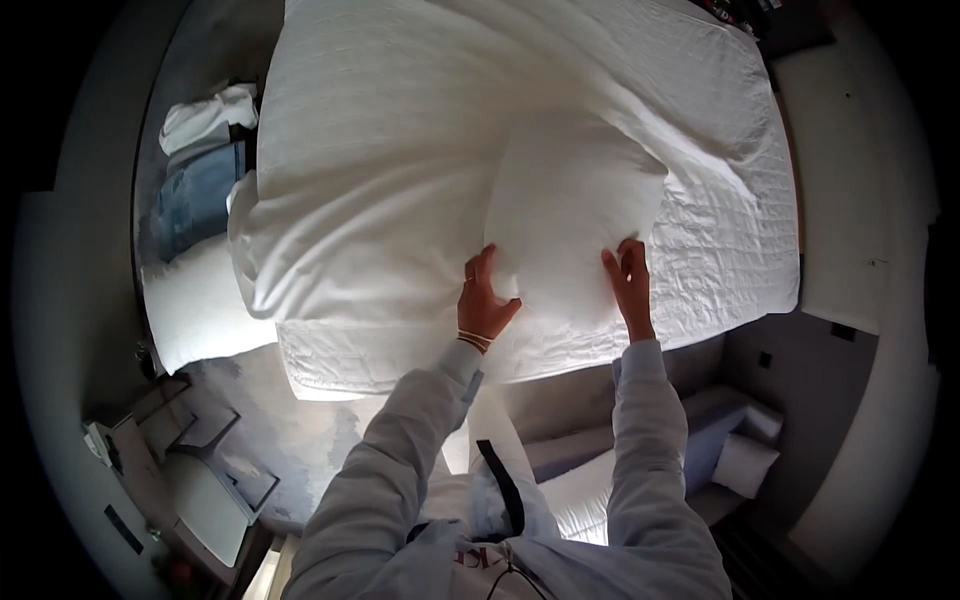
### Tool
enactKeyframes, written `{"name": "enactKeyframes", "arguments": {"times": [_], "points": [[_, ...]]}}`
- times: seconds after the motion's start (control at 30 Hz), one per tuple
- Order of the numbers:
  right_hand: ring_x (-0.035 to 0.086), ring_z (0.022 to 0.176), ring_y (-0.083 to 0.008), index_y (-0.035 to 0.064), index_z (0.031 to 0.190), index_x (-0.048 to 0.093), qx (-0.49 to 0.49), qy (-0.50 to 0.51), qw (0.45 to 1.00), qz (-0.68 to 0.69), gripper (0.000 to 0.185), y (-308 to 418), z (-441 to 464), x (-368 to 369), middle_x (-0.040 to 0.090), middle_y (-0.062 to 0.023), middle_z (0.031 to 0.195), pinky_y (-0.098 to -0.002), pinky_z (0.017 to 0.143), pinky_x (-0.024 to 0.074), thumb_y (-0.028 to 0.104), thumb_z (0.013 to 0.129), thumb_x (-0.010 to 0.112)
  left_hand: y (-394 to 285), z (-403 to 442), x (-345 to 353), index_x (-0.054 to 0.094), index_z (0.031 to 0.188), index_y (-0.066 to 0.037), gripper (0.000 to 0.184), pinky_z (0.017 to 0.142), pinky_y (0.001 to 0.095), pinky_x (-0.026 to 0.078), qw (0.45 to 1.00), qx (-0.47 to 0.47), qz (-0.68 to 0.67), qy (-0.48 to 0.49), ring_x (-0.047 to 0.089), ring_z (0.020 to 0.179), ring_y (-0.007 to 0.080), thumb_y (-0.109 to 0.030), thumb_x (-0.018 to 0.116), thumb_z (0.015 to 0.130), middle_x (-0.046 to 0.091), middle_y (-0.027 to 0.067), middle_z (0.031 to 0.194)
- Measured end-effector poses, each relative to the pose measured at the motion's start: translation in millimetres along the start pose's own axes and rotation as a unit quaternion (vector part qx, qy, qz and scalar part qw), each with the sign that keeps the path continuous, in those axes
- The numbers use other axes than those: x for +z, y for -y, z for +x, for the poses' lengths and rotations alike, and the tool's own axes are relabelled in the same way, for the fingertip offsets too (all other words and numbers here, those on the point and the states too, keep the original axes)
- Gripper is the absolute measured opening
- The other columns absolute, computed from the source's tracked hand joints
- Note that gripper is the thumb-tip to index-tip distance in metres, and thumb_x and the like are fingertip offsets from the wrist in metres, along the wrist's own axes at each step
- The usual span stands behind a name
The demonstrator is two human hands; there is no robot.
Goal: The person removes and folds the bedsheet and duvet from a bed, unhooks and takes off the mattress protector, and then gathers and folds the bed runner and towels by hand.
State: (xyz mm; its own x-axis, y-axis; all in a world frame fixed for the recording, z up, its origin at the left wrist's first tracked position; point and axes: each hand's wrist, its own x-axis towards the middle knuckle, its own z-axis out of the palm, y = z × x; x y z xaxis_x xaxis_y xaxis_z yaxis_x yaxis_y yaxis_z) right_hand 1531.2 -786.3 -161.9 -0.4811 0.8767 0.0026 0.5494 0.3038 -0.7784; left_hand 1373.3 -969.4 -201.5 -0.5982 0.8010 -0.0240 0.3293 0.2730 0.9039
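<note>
A white pillow (570,200) lies on the bed in front of me, over a rumpled white duvet (400,190). My left hand (485,300) is at the pillow's near left corner, thumb and fingers curled around its edge. At the near right edge, my right hand (630,280) pinches the pillow with thumb and bent fingers. Underneath, the quilted white mattress cover (720,260) shows to the right and along the near side of the bed.
Left of the bed are another white pillow (200,305), a blue cushion (200,198) and a crumpled white cloth (208,118). A chair (205,500) stands at the lower left. Behind me at the lower right is a sofa (570,455) with a small white cushion (744,465).
</note>
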Motion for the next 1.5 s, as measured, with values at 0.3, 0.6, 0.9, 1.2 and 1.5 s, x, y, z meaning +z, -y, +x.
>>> {"name": "enactKeyframes", "arguments": {"times": [0.3,0.6,0.9,1.2,1.5], "points": [[0.031,0.056,-0.0041,0.0087,0.085,0.043,0.027,0.049,0.993,0.105,0.019,-27.6,9.4,-27.7,0.032,0.0043,0.061,-0.0200,0.051,0.0272,0.012,0.080,0.061,8.2,10.7,40.0,0.058,0.079,0.002,0.022,0.047,0.0298,0.044,0.980,-0.147,-0.128,-0.045,0.055,0.047,0.0200,-0.010,0.061,0.061,0.055,0.0108,0.053],[0.046,0.106,-0.0210,0.0059,0.124,0.035,0.182,0.063,0.972,0.132,0.051,-112.3,36.5,-59.2,0.042,-0.0110,0.121,-0.0335,0.087,0.0391,0.033,0.085,0.053,-6.0,-76.4,46.5,0.061,0.073,0.004,0.011,0.043,0.0238,0.039,0.928,-0.232,-0.290,0.042,0.050,0.050,0.0070,0.004,0.056,0.062,0.054,0.0005,0.055],[0.042,0.111,-0.0239,0.0077,0.135,0.013,0.161,0.171,0.942,0.239,0.064,-74.5,36.1,-13.0,0.038,-0.0111,0.127,-0.0339,0.091,0.0375,0.039,0.089,0.043,67.6,-69.6,-26.0,0.060,0.070,0.003,0.013,0.038,0.0240,0.039,0.879,-0.289,-0.378,-0.032,0.051,0.044,0.0114,0.007,0.048,0.066,0.055,0.0062,0.054],[0.052,0.093,-0.0128,0.0017,0.121,0.040,0.244,0.171,0.911,0.285,0.041,-68.0,14.6,23.2,0.053,-0.0057,0.106,-0.0254,0.075,0.0442,0.029,0.091,0.040,119.0,-89.1,-51.8,0.061,0.072,-0.001,0.015,0.035,0.0241,0.037,0.921,-0.306,-0.237,-0.041,0.047,0.039,0.0111,0.004,0.052,0.061,0.048,0.0013,0.047],[0.057,0.075,-0.0195,-0.0043,0.101,0.053,0.055,0.205,0.977,0.021,0.054,95.4,13.0,74.4,0.061,-0.0127,0.082,-0.0301,0.070,0.0438,0.045,0.090,0.035,182.2,-138.7,-182.2,0.049,0.079,-0.008,0.015,0.044,0.0239,0.046,0.864,-0.338,-0.351,-0.125,0.056,0.056,0.0120,0.001,0.048,0.066,0.053,0.0028,0.078]]}}
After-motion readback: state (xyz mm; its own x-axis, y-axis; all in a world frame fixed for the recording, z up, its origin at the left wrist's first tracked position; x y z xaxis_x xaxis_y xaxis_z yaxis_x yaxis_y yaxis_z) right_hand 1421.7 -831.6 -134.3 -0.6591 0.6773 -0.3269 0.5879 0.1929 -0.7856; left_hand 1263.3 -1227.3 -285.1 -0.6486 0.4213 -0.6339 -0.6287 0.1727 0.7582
